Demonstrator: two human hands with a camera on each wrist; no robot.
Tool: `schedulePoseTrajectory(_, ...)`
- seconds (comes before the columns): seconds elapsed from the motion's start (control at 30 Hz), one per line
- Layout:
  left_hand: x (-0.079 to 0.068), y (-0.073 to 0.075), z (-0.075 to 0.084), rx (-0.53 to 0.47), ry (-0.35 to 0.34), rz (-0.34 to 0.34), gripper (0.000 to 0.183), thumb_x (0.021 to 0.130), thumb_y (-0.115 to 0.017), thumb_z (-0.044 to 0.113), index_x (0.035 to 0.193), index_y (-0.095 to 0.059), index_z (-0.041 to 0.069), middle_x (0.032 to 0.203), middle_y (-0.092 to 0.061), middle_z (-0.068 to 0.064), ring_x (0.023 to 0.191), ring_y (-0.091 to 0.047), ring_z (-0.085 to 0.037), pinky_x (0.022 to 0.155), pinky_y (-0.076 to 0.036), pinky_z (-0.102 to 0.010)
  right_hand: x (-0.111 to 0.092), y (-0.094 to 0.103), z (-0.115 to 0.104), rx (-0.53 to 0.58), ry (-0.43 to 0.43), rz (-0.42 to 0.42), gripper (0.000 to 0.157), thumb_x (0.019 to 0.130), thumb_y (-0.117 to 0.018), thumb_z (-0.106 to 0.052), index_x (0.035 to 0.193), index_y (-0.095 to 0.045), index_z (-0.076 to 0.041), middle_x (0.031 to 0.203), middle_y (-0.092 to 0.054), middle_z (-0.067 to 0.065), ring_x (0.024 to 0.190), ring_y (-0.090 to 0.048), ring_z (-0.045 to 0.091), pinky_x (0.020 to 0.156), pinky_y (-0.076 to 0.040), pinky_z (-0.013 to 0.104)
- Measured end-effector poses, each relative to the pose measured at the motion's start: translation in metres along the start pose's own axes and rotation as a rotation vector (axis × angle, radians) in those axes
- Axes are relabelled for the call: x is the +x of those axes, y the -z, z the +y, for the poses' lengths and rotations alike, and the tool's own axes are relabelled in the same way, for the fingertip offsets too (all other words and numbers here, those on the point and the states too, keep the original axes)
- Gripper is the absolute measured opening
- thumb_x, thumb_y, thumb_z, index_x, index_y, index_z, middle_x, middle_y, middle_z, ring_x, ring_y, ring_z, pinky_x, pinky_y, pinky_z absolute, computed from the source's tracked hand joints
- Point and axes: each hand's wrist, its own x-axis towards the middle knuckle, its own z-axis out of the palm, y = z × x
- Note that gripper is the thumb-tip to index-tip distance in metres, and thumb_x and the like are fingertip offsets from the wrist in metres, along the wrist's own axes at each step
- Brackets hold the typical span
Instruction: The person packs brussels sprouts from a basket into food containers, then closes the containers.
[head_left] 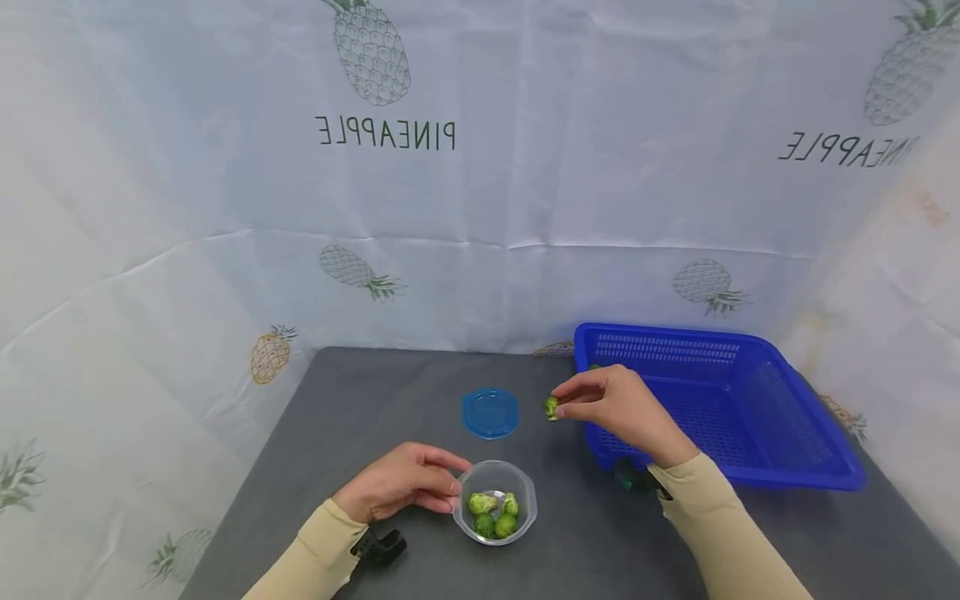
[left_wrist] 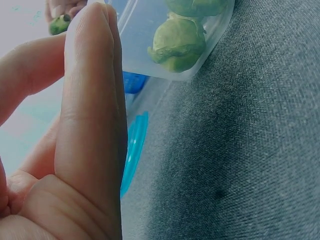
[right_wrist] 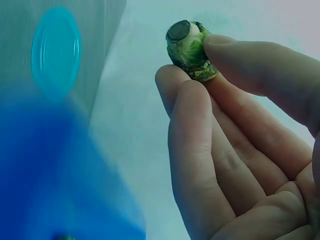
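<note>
My left hand (head_left: 408,481) pinches the near-left rim of a clear plastic container (head_left: 530,493), thumb on the wall. Inside the container lie several green Brussels sprouts (head_left: 484,525); in the left wrist view one sprout (left_wrist: 179,42) shows through the wall. Between thumb and fingertips, my right hand (head_left: 618,410) holds another Brussels sprout (head_left: 551,407) above the table, left of the blue basket (head_left: 780,400). The right wrist view shows that sprout's dark cut stem end (right_wrist: 178,31).
A round blue lid (head_left: 491,413) lies on the grey table (head_left: 375,400), behind the container. The basket takes up the table's right side, and a green bit (head_left: 595,367) shows at its left wall. A white pineapple-print curtain (head_left: 480,192) hangs behind.
</note>
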Motion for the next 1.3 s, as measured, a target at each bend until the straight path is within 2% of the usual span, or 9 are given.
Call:
schedulePoseTrajectory(0.23, 0.0, 0.0, 0.0, -0.006, 0.005, -0.009, 0.051, 0.098, -0.076, 0.011, 0.145, -0.065, -0.003, 0.105, -0.081, -0.007, 0.09, -0.08, -0.014, 0.085, -0.069, -0.03, 0.001, -0.047, -0.012, 0.069, 0.075, -0.089, 0.018, 0.094, -0.086, -0.025, 0.111, -0.085, -0.021, 0.103, -0.083, -0.003, 0.094, -0.08, 0.017, 0.081, -0.066, 0.03)
schedulePoseTrajectory(0.47, 0.002, 0.001, 0.002, -0.013, 0.008, -0.033, 0.05, 0.1, -0.075, 0.01, 0.147, -0.064, -0.004, 0.1, -0.082, -0.003, 0.088, -0.08, -0.012, 0.084, -0.069, -0.028, -0.006, -0.071, -0.015, 0.074, 0.101, -0.152, 0.015, 0.094, -0.086, -0.02, 0.109, -0.085, -0.019, 0.099, -0.084, -0.004, 0.089, -0.08, 0.013, 0.077, -0.065, 0.023)
schedulePoseTrajectory(0.83, 0.003, 0.0, 0.001, -0.028, 0.011, -0.013, 0.05, 0.098, -0.075, 0.008, 0.145, -0.064, -0.006, 0.098, -0.082, -0.004, 0.086, -0.079, -0.012, 0.081, -0.069, -0.027, -0.007, -0.092, -0.018, -0.039, 0.164, -0.201, 0.014, 0.093, -0.086, -0.014, 0.107, -0.086, -0.018, 0.096, -0.083, -0.007, 0.084, -0.077, 0.004, 0.073, -0.065, 0.022)
schedulePoseTrajectory(1.3, 0.002, 0.0, 0.004, -0.039, 0.014, -0.016, 0.05, 0.098, -0.075, 0.008, 0.145, -0.064, -0.006, 0.099, -0.082, -0.005, 0.087, -0.08, -0.013, 0.082, -0.069, -0.029, -0.007, -0.094, -0.018, -0.105, 0.162, -0.216, 0.015, 0.092, -0.086, -0.009, 0.106, -0.086, -0.015, 0.094, -0.082, -0.006, 0.083, -0.076, 0.002, 0.072, -0.064, 0.021)
